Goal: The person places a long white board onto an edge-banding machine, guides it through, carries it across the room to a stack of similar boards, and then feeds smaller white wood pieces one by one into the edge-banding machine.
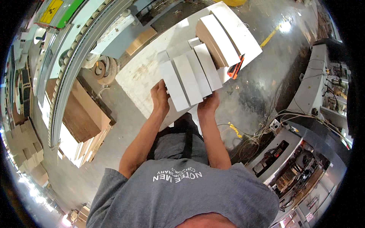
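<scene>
White panels | left hand 8 o'clock, right hand 5 o'clock; fingers holding stack, tips partly hidden | Risk: uneven squeeze could let panels slide.

In the centre of the frame, the left hand and the right hand hold between them a group of long white pieces, above a pale table. To the upper right, a taller white-and-brown stack lies on this table, and just beside it is an orange-and-black tool. At the left stand brown and white boards.
</scene>
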### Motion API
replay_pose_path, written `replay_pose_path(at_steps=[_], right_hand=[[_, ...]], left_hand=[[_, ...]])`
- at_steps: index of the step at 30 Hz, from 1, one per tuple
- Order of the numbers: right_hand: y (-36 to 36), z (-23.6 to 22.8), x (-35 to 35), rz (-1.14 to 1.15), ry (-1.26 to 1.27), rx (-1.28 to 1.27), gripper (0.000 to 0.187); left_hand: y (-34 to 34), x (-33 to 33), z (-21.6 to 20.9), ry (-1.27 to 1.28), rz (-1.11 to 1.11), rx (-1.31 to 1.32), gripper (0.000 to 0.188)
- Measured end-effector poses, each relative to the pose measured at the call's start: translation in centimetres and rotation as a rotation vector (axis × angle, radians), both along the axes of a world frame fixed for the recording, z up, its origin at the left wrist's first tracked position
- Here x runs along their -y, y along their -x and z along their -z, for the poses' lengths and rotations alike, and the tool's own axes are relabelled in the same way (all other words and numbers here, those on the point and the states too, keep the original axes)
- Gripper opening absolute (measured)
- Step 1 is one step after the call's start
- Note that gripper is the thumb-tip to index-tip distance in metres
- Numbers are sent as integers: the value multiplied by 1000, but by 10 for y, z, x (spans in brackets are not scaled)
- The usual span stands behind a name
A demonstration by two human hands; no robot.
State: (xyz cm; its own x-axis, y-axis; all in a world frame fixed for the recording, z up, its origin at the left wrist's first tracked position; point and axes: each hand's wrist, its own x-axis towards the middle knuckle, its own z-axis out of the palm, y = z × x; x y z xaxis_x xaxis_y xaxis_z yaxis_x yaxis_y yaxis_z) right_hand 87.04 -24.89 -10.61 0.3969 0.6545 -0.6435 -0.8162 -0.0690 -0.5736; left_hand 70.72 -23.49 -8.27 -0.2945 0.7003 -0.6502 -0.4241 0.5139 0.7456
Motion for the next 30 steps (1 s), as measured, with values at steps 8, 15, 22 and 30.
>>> replay_pose_path(at_steps=[8, 15, 22, 30], right_hand=[[1, -7, 118, -446, 81, 183, 33], [87, -22, 207, -1140, -11, 381, 28], [257, -35, 272, -1555, -211, 399, 24], [472, -50, 364, -2216, -446, 305, 25]], left_hand=[[40, 46, -13, -73, 27, -55, 42], [137, 187, -30, -125, 11, -1, 30], [251, 378, -49, -138, -260, -49, 28], [393, 583, -180, -451, -916, -455, 34]])
